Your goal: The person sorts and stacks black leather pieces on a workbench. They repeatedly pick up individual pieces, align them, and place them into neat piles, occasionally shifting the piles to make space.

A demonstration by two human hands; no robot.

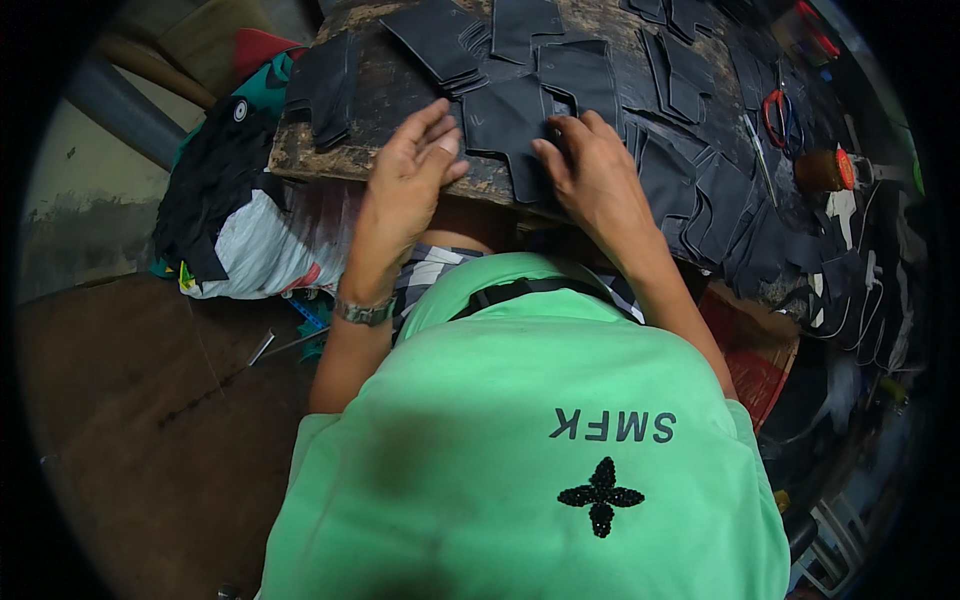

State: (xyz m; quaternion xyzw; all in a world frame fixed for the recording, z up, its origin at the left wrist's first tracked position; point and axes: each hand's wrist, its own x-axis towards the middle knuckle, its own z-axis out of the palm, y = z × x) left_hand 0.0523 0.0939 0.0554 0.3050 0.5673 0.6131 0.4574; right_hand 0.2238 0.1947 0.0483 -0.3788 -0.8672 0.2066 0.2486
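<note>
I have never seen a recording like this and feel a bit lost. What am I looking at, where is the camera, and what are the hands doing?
There is no machine here: a person works with two bare hands. The single picture comes from a wide fisheye camera worn on the head, looking down, so edges bend. The left hand and right hand both press flat on a black cut piece lying on a worn wooden bench; neither closes a grip around it. More black pieces lie stacked and spread around. Red-handled scissors lie at the right. The green shirt fills the foreground.

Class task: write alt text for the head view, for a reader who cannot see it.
Two bare hands, left hand and right hand, press flat on a black cut leather piece on a worn workbench strewn with similar pieces. Red-handled scissors lie at right.
</note>
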